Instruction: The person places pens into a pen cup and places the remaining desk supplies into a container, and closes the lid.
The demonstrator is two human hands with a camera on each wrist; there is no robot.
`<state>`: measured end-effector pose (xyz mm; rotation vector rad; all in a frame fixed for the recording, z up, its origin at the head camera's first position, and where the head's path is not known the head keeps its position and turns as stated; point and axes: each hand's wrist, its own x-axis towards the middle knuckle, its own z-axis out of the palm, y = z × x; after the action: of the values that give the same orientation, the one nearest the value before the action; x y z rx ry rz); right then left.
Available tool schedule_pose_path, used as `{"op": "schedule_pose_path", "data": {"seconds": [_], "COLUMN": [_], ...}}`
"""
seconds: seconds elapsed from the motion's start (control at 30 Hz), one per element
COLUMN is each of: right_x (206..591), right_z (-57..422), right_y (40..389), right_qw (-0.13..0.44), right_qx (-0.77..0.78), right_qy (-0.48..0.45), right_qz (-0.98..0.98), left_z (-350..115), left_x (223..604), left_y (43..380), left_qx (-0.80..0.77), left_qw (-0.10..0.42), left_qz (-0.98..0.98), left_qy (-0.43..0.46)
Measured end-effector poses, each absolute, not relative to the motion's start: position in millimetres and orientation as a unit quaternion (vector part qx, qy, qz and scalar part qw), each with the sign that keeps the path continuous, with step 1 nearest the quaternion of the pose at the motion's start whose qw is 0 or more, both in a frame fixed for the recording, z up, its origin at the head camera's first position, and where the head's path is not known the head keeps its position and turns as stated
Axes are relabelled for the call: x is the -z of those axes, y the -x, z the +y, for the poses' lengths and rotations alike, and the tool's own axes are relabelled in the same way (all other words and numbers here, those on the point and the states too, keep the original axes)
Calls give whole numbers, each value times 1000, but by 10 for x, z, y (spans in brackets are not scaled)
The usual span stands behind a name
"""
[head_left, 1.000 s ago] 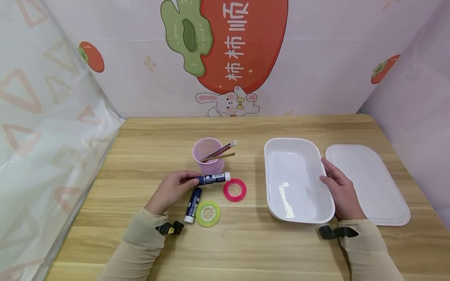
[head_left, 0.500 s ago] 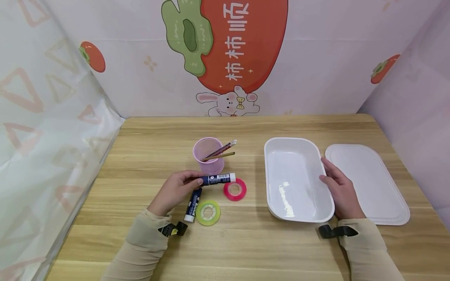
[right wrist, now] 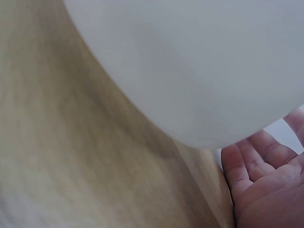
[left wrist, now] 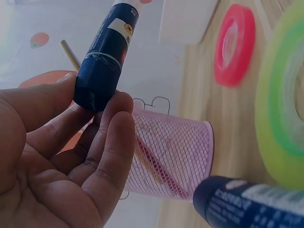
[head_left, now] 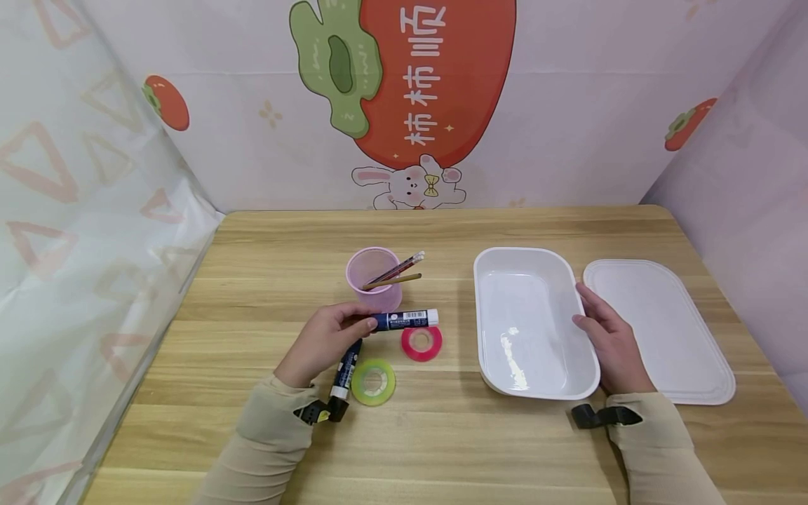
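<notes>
A dark blue glue stick [head_left: 404, 320] with a white end points rightward, pinched at its other end between the thumb and fingers of my left hand [head_left: 325, 344]. In the left wrist view those fingertips [left wrist: 122, 102] press its ribbed base. Below that hand a second glue stick [head_left: 346, 370] lies on the table, partly covered by it. My right hand [head_left: 615, 348] holds the right side of a white rectangular box [head_left: 527, 308], thumb at the rim. From the right wrist view, its fingers [right wrist: 256, 159] meet the box's outer wall, and their tips are hidden.
Behind the held glue stick stands a pink mesh cup [head_left: 381, 300] with several pencils [head_left: 400, 268]. A pink tape roll [head_left: 421, 355] and a yellow-green tape roll [head_left: 374, 395] lie on the wooden table [head_left: 435, 435]. The white lid [head_left: 663, 330] lies right of the box.
My left hand has moved the glue stick rightward, over the far edge of the pink tape roll. The right hand and the box stay in place.
</notes>
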<state>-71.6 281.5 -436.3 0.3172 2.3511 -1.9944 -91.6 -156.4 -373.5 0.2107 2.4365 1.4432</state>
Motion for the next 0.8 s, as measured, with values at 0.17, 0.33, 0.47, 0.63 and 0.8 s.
{"op": "schedule_pose_path", "data": {"seconds": [0.17,0.33,0.47,0.63,0.8], "right_x": [4365,4371,4371,4369,4366], "right_z": [2821,2817,2809,2808,2815], "right_y": [709,710,715,713,712], "right_qw": [18,17,20,19,19], "right_qx": [639,636,628,621,619], "right_qy": [-100,-101,-102,-100,-101], "right_qz": [762,765,772,777,779], "left_z": [-1463,-1359,-1272,-1162,-1061], "left_x": [3686,3659,3650,3668,3688], "left_y": [930,947,953,955,964], "left_qx": [-511,-522,-535,-558,-574], "left_qw": [148,146,141,133,139], "left_qz": [843,834,825,809,796], "left_qy": [-85,-104,-117,-130,-129]}}
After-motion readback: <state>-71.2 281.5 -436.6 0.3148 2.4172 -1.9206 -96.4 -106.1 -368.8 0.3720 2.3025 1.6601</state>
